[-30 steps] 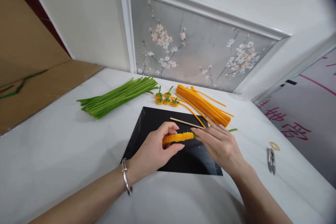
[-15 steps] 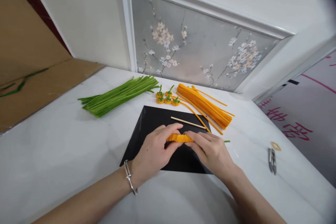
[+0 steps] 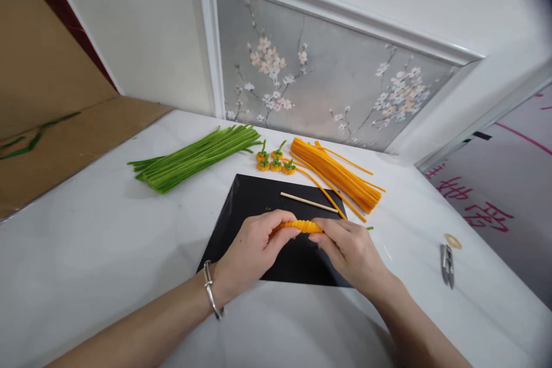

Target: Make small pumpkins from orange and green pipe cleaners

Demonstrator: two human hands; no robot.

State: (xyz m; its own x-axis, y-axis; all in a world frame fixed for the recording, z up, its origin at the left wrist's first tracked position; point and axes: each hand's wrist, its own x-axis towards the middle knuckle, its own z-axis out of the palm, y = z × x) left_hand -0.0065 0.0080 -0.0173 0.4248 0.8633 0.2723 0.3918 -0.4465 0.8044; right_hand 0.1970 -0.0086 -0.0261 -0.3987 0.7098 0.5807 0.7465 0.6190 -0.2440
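An orange coiled piece (image 3: 307, 226) is stretched between my two hands, over the black mat (image 3: 254, 195). My left hand (image 3: 259, 244) pinches its left end between thumb and fingers. The right end is pinched by my right hand (image 3: 347, 244). A thin wooden stick (image 3: 309, 202) lies on the mat just beyond my hands. Behind the mat stand several small orange pieces with green tops (image 3: 276, 164). To their right rests a bundle of orange stems (image 3: 338, 172), with a few loose ones reaching onto the mat.
Green stems (image 3: 194, 158) lie in a bundle at the back left of the white table (image 3: 142, 241). Metal snips (image 3: 447, 266) and a tan ring (image 3: 453, 241) are at the right. Brown cardboard (image 3: 86, 132) covers the far left. A framed floral panel (image 3: 319, 86) rises behind.
My hands and the orange coil have shifted slightly right. The fingers of my left hand are lower and closer around its end, and the coil's ridges face the view differently.
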